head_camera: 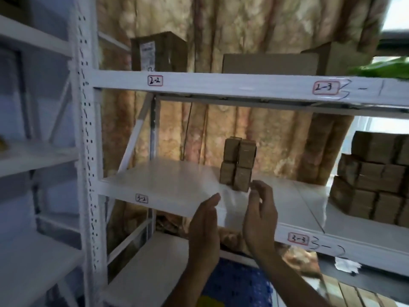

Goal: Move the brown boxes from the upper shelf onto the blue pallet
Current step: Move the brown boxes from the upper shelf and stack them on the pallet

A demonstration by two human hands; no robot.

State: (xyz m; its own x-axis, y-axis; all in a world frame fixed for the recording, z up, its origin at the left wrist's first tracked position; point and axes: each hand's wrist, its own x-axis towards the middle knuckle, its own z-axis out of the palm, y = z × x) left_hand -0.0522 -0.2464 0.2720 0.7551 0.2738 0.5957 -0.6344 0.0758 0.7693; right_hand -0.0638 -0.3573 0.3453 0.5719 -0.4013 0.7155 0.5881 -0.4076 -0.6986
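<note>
A small stack of brown boxes [238, 165], two wide and two high, stands on the white shelf [168, 185] labelled 3-2. My left hand [204, 227] and my right hand [261, 216] are raised just below and in front of the stack, fingers apart, palms facing each other, holding nothing. My right fingertips are close to the stack's lower right corner; whether they touch it is unclear. A bit of the blue pallet [239, 282] shows at the bottom between my forearms.
A bigger pile of brown boxes [374, 180] fills the right of the same shelf. Larger cartons [159, 50] stand on the shelf above, labelled 2-2 and 2-3. A white upright [88, 151] and another rack are at the left. Curtains hang behind.
</note>
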